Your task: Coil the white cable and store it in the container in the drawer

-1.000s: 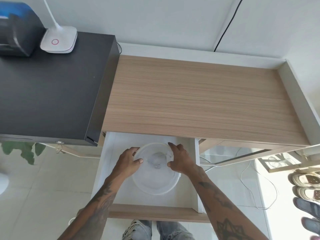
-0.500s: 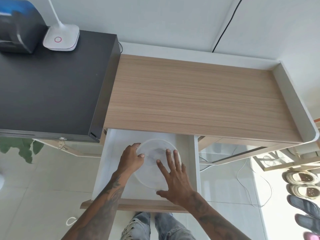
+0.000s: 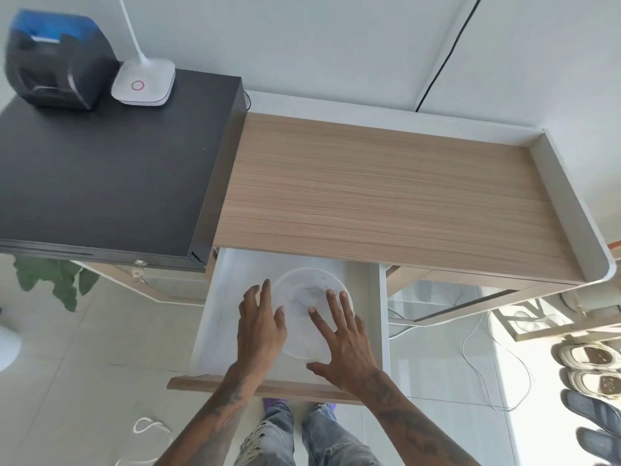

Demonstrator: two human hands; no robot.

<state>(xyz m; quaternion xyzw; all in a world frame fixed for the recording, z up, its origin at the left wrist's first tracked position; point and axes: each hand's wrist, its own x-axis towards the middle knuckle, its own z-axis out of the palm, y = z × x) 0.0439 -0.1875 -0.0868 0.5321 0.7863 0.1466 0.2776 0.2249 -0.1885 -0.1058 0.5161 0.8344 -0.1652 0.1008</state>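
A round clear plastic container [image 3: 304,290] with its lid on sits in the open white drawer [image 3: 228,304] under the wooden desk. Through the lid a coiled cable shows faintly as a blur. My left hand [image 3: 260,327] lies flat with spread fingers at the container's left edge. My right hand [image 3: 342,341] rests palm down on the lid's right half, fingers apart. Neither hand grips anything.
The wooden desk top [image 3: 386,203] overhangs the drawer's back. A black cabinet [image 3: 100,183] at left carries a printer [image 3: 53,62] and a white lamp base [image 3: 144,84]. Loose white cords [image 3: 487,381] and shoes [image 3: 591,371] lie on the floor at right.
Both hands went from gripping the container's rim to lying flat on its lid. The left hand opened last. The view shifted back and the drawer front moved lower in frame.
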